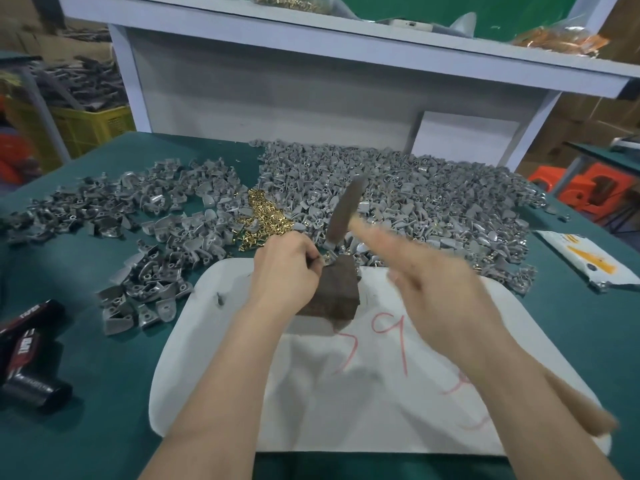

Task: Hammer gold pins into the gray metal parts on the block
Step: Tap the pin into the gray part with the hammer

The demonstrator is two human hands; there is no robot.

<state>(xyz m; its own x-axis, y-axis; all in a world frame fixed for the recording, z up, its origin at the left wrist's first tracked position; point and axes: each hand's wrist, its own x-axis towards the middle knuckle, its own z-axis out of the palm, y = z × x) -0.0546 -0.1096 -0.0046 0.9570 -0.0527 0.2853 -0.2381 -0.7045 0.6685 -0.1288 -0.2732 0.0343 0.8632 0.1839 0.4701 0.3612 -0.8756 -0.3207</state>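
Note:
A dark rusty block [337, 292] stands on a white board [214, 358]. My left hand [285, 268] pinches a small gray metal part [327, 261] against the block's top left corner. My right hand [440, 292], blurred by motion, grips a hammer by its wooden handle [585, 407]. The hammer's gray head [346, 209] is raised above the block. A heap of gold pins [263, 216] lies just behind my left hand. Piles of gray metal parts [398, 192] cover the green table behind the board.
More gray parts [145, 237] spread to the left. Black tape rolls [31, 358] lie at the left edge, a white packet [588, 261] at the right. A white shelf unit [277, 91] rises at the back, with a yellow crate [93, 126] beyond.

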